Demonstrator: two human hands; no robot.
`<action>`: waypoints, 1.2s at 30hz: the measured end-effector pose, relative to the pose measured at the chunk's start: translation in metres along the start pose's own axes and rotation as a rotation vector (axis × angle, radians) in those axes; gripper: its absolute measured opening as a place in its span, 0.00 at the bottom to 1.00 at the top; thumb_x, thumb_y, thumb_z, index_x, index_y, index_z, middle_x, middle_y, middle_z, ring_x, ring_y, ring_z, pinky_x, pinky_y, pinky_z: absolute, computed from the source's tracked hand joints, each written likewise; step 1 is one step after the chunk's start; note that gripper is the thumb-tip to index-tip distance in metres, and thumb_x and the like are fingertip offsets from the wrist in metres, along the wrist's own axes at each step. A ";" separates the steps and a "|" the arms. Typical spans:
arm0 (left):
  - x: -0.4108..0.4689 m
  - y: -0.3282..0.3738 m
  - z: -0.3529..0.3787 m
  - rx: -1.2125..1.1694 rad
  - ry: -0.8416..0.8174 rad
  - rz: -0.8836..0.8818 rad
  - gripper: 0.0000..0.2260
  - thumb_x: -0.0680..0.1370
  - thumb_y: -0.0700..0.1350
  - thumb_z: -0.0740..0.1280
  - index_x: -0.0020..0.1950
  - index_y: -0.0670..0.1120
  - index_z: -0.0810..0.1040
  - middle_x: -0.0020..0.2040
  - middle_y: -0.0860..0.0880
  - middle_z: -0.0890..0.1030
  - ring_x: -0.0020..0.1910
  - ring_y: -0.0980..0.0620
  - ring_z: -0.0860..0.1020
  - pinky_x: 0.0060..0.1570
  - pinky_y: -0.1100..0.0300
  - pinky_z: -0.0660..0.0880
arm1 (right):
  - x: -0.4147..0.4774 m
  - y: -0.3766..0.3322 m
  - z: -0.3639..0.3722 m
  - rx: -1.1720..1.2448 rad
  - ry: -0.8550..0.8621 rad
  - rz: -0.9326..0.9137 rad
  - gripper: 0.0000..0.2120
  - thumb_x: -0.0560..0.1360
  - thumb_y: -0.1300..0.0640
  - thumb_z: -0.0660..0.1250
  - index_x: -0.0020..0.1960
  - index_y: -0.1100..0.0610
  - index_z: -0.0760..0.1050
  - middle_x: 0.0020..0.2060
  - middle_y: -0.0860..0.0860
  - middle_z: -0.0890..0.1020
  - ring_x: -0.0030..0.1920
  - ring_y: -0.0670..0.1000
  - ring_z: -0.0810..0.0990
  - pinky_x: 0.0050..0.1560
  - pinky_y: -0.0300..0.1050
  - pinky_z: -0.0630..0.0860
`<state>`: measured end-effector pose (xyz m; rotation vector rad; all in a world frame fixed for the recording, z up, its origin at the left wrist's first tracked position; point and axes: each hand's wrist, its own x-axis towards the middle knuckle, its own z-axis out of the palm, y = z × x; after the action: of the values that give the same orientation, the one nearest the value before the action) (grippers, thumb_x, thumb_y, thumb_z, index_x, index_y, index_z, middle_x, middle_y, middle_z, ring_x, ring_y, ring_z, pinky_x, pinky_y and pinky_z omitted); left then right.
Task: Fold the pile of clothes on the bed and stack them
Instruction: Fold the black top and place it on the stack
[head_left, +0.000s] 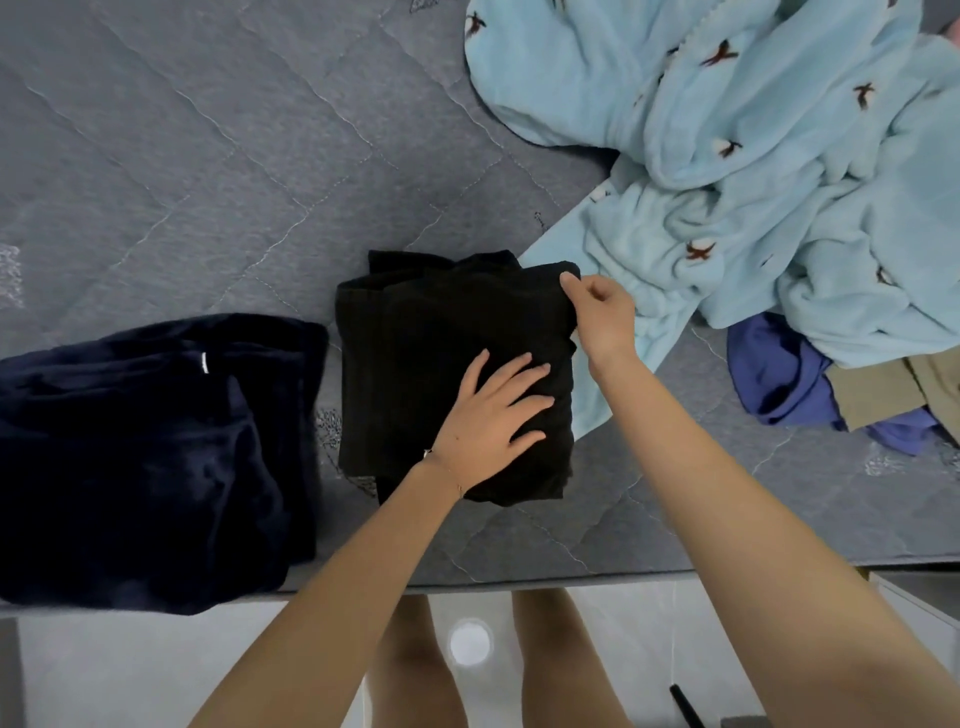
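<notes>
At 8 o'clock on the bed (208, 182) sits the folded navy garment (145, 457). Just right of it, near the frame's centre, lies the black folded garment (415, 353), with your left hand (493, 410) pressed flat and open-fingered on its lower right part while your right hand (602, 317) pinches its corner at 1 o'clock. It looks soft, light and limp, so slide both palms under opposite edges to lift it, or it will likely sag open; the bulkier, fluffy light-blue fleece (753, 156) at 2 o'clock waits unfolded.
</notes>
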<state>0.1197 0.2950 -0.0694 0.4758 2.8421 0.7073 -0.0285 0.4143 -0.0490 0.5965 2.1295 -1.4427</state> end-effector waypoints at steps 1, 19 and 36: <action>0.001 -0.001 0.002 -0.008 0.029 -0.001 0.12 0.77 0.52 0.65 0.55 0.50 0.82 0.71 0.49 0.73 0.74 0.48 0.64 0.74 0.40 0.53 | 0.002 -0.004 -0.001 0.019 -0.005 -0.016 0.17 0.78 0.54 0.68 0.33 0.57 0.67 0.29 0.49 0.67 0.31 0.45 0.65 0.37 0.41 0.65; -0.071 -0.010 -0.014 -0.027 -0.114 -0.268 0.32 0.78 0.61 0.62 0.79 0.59 0.55 0.81 0.46 0.49 0.80 0.46 0.44 0.73 0.33 0.50 | -0.076 0.045 -0.014 -0.082 -0.164 0.228 0.30 0.72 0.40 0.72 0.67 0.54 0.70 0.59 0.48 0.78 0.58 0.48 0.78 0.61 0.46 0.75; -0.107 -0.014 -0.028 -0.039 -0.356 -0.306 0.50 0.70 0.68 0.69 0.77 0.62 0.35 0.80 0.51 0.39 0.78 0.48 0.35 0.74 0.38 0.37 | -0.142 0.070 -0.016 0.057 -0.332 0.575 0.24 0.71 0.47 0.76 0.63 0.53 0.74 0.58 0.51 0.82 0.58 0.52 0.80 0.61 0.51 0.78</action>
<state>0.2089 0.2345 -0.0423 0.1354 2.4842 0.5550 0.1226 0.4417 -0.0065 0.8403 1.4997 -1.1771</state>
